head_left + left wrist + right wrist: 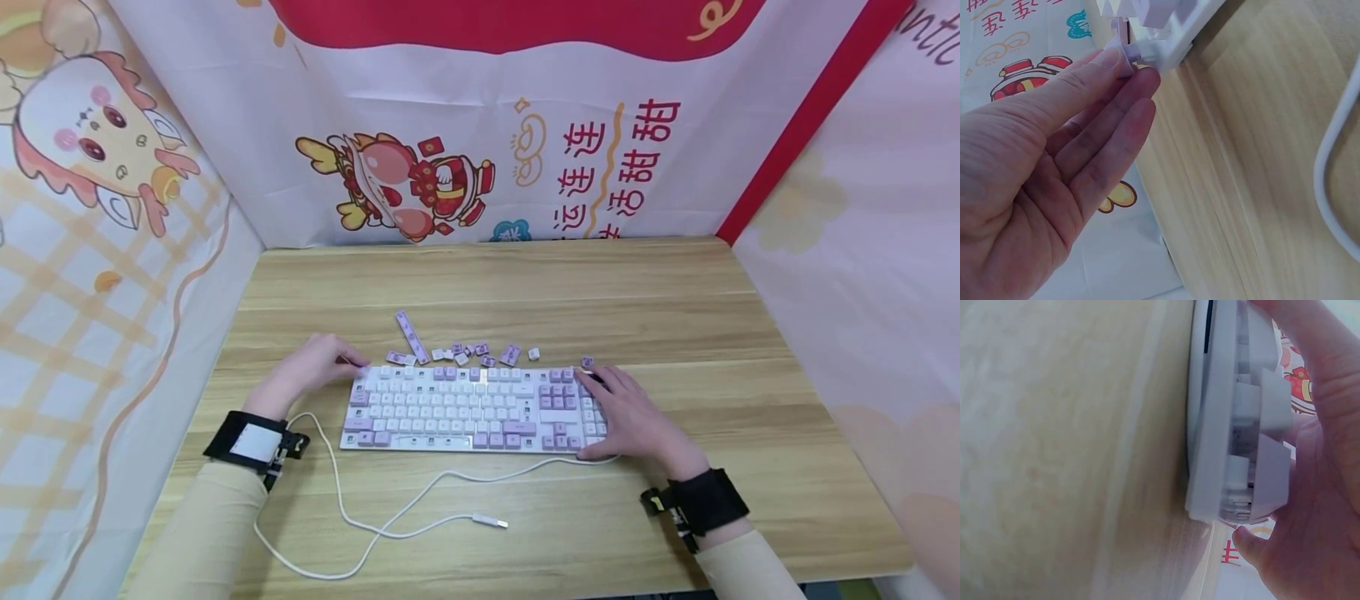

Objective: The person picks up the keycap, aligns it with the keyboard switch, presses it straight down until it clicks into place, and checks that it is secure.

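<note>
A white and lavender keyboard [438,412] lies across the middle of the wooden table. At its far left corner, my left hand [318,367] pinches a small lavender keycap [1127,57] between thumb and fingertips, right at the keyboard's corner. My right hand [637,421] grips the keyboard's right end, thumb at the near edge and fingers reaching to the far edge. In the right wrist view, that hand [1319,469] lies along the raised keycaps [1272,469], part of the fingers hidden behind them.
Several loose keycaps [510,355] lie just beyond the keyboard, with a long lavender spacebar [412,337] among them. A white cable [341,500] loops in front, its USB plug [490,522] near the table's front. Printed cloth [615,75] hangs around the table.
</note>
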The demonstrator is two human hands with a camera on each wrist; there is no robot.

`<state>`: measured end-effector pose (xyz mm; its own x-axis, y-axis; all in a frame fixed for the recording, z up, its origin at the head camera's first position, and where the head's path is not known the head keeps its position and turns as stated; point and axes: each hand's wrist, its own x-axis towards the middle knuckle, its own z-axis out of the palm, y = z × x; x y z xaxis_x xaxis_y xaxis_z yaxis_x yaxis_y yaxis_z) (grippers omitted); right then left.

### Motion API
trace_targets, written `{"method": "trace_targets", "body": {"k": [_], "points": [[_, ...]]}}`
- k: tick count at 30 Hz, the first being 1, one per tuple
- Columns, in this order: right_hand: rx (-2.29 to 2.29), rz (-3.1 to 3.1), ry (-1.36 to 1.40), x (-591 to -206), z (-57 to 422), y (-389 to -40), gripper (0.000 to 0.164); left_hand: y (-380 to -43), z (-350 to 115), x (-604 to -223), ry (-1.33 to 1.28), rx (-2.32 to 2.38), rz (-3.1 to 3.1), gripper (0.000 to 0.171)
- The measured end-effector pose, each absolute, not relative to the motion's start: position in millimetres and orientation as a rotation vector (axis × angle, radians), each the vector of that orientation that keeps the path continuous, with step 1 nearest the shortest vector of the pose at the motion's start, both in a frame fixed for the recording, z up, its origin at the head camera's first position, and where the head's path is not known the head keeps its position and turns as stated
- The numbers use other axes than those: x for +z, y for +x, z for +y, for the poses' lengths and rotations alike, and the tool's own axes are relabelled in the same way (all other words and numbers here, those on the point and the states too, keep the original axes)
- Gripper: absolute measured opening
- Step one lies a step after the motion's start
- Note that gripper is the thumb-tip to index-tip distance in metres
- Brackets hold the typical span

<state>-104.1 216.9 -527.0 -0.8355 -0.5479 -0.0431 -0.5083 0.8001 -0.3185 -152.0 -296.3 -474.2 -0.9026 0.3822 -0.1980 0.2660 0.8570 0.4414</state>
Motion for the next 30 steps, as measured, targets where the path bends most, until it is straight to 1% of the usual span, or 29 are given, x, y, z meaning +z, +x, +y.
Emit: {"method": "trace_targets", "body": {"k": [13, 24, 30], "points": [[-0.449, 2.837, -0.835, -526, 217, -104, 0.126, -163, -297, -471, 0.490, 0.562, 2.699, 0.018], [-0.441, 2.843, -0.851, -529, 218, -105, 0.127, -157, -293, -470, 0.410, 0.562, 2.727, 0.013], [-0.433, 2.843, -0.848, -529, 218, -104, 0.126, -155, -288, -470, 0.396, 0.552, 2.719, 0.014]]}}
